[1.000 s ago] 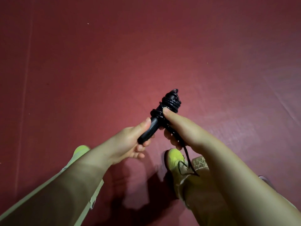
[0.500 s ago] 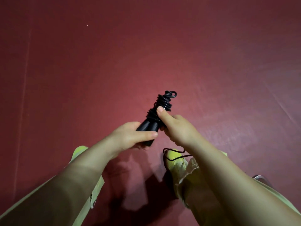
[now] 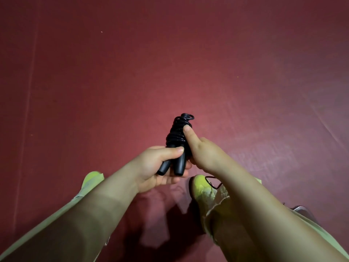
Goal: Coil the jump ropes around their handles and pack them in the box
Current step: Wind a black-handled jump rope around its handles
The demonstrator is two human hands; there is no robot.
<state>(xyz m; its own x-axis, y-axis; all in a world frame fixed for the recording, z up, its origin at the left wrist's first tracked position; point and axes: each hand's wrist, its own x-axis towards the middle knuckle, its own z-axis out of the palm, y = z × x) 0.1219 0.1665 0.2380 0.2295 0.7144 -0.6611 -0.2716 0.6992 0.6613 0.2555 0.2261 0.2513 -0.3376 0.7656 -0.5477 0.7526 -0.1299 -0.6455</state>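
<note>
Both hands are up in front of the body, over the red floor (image 3: 132,72). The left hand (image 3: 156,167) grips the two black handles (image 3: 173,163) side by side, thumb laid across the top of them, fingers curled underneath, butt ends poking out toward the camera. The rope (image 3: 177,131) sits wound in tight black turns round the upper part of the handles, with a small loop sticking out at the far tip. The right hand (image 3: 205,154) clamps the bundle from the right, thumb pressed flat along the coil, its fingers hidden behind. A loose end of rope trails down beside the right shoe (image 3: 202,188); the left shoe (image 3: 92,178) peeks out beyond the left forearm. Wide open floor ahead and to both sides, a faint seam running down near the left edge. Shadows of the arms fall on the floor between the feet.
</note>
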